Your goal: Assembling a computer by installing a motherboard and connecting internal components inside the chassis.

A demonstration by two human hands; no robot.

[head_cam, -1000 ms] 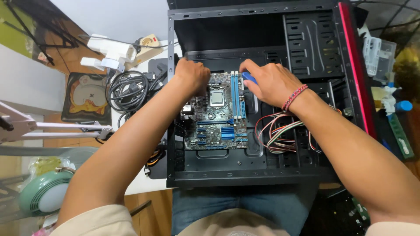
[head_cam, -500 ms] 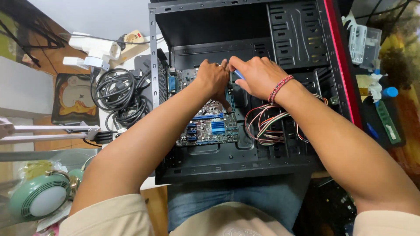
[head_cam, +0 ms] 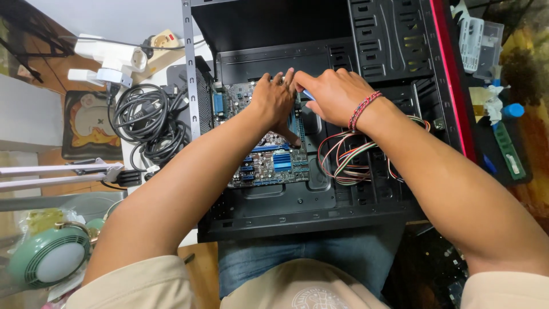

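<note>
**Motherboard in the open case, both hands on its upper half**

The motherboard lies flat inside the black computer case, toward the case's left wall, its green board and blue slots showing below the hands. The left hand rests palm-down on the board's upper part, fingers spread and pressing on it, thumb reaching down along the blue memory slots; it is not closed around anything that can be seen. The right hand sits just beside it, touching it at the fingertips, with fingers bent over a small blue object at the board's right edge. Only a sliver of that blue piece shows, so what it is cannot be told, nor whether the hand truly grips it. A red and blue braided bracelet circles the right wrist.

To the right of the board, still inside the case, a bundle of coloured wires loops across the floor of the case. The case's right edge carries a red trim strip.

Left of the case, on the white table, lies a coil of black cables, and above that a white power strip. Farther down on that side stands a pale green fan. Right of the case lies a green memory stick.
</note>
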